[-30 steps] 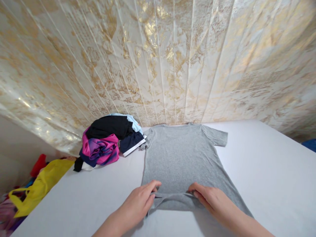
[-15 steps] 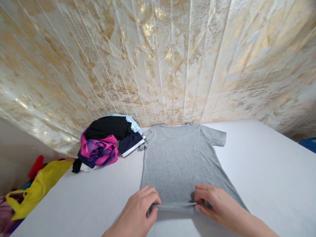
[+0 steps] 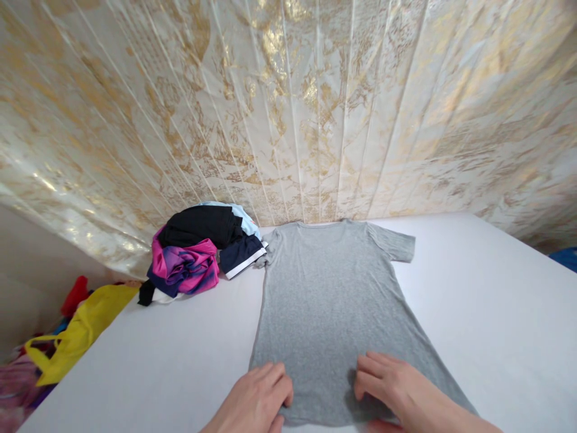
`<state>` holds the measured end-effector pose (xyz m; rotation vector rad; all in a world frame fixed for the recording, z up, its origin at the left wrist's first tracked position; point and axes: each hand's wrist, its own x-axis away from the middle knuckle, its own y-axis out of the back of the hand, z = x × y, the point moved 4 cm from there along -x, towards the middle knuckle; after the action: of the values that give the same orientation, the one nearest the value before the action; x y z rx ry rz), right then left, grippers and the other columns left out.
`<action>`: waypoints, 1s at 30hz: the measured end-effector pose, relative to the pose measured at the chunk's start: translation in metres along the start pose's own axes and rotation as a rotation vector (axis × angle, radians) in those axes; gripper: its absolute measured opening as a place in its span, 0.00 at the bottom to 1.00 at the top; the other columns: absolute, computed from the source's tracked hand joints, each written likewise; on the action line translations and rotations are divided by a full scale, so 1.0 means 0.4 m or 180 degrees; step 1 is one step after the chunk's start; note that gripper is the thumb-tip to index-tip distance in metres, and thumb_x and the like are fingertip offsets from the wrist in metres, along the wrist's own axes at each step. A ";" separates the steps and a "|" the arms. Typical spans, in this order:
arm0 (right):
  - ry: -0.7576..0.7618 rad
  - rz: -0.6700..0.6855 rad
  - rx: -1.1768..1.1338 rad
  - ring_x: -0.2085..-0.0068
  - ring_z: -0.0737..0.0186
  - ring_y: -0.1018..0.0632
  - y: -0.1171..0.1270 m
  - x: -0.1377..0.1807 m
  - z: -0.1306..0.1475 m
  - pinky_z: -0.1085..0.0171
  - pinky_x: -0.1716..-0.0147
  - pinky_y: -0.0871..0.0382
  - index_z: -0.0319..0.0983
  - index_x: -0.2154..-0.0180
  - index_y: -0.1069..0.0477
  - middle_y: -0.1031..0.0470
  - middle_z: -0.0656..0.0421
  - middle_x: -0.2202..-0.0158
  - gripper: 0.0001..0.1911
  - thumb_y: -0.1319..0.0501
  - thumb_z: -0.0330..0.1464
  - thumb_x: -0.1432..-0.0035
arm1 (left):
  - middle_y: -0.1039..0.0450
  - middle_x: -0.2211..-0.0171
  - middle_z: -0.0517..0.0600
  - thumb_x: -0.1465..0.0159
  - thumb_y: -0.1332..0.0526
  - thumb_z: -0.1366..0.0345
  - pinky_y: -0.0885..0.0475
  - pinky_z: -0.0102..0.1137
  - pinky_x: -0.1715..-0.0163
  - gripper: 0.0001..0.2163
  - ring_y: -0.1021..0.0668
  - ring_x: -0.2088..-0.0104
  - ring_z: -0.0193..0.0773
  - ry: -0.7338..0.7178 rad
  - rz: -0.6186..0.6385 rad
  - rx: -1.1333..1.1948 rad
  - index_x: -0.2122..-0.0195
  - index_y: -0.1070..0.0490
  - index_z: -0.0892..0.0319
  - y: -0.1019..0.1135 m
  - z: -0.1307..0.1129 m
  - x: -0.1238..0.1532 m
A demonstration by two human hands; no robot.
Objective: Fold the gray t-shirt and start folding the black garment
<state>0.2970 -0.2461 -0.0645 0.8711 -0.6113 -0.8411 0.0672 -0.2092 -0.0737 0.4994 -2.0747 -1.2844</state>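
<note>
A grey short-sleeved T-shirt (image 3: 324, 300) lies spread out, its collar at the far side and its hem near me. On the lower left part of the shirt rests my left hand (image 3: 256, 397), fingers bent and the thumb apart from them. My right hand (image 3: 396, 385) touches the lower right part, its fingers curved over the cloth and the thumb separate, near the bottom edge of the view. Neither hand pinches the fabric. The shirt's left sleeve is bunched beside the clothes pile; the right one lies stretched out.
A heap of clothes, with a black garment (image 3: 202, 225), a pink and purple garment (image 3: 189, 267) and a navy piece with a white stripe (image 3: 241, 255), sits on the white table (image 3: 180, 355). A yellow bag (image 3: 90, 325) is beyond the left edge. Behind hangs a gold-patterned curtain (image 3: 315, 120).
Both hands have let go of the shirt's hem, which was pinched and lifted and now lies flat. The hands sit slightly lower in view.
</note>
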 end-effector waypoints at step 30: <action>-0.0657 -0.0649 0.0722 0.72 0.66 0.27 0.082 -0.142 -0.160 0.69 0.73 0.40 0.40 0.72 0.35 0.29 0.60 0.70 0.09 0.49 0.23 0.45 | 0.30 0.58 0.47 0.40 0.36 0.72 0.35 0.31 0.56 0.10 0.28 0.55 0.39 -0.0150 -0.1230 0.0430 0.58 0.31 0.56 0.101 0.021 -0.247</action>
<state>0.3272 -0.1604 -0.0768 1.0730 -0.8195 -1.0689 0.1332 -0.1249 -0.0718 0.9773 -2.1843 -1.3818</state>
